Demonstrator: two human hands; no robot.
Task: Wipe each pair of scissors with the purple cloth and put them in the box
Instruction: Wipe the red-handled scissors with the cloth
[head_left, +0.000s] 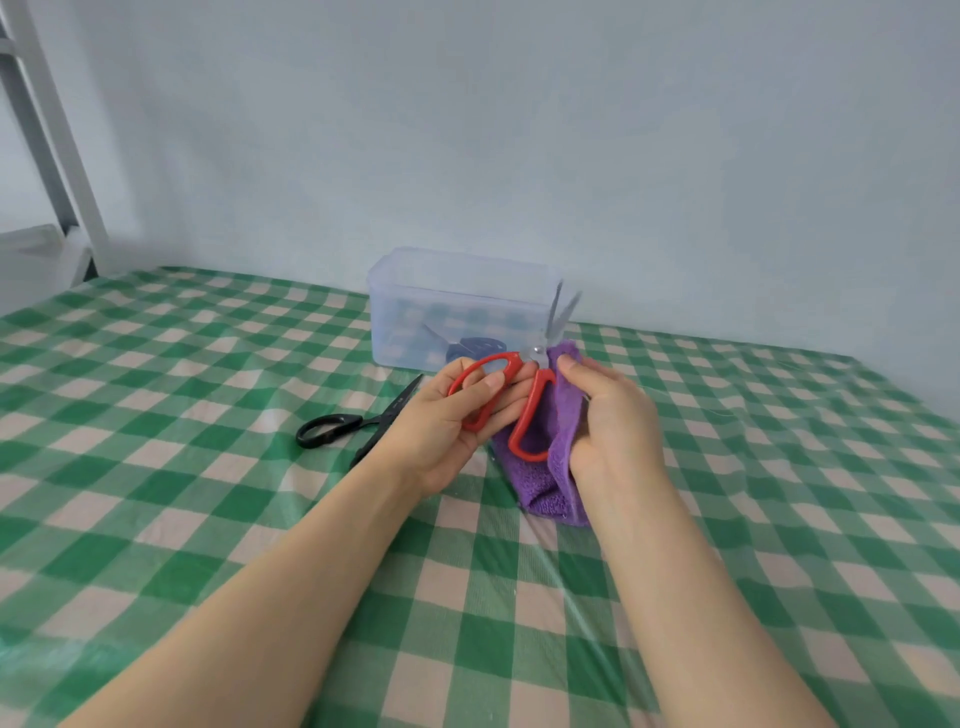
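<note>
Between both hands' fingers (493, 387), red scissors (527, 415) touch purple cloth (550, 467).

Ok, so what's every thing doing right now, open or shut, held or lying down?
Red scissors: blades a little open, pointing up, gripped by left hand.
Purple cloth: bunched, held in right hand.
Black scissors: lying on tablecloth, untouched.
Box: upright on tablecloth.
Blue scissors: lying inside it.
</note>
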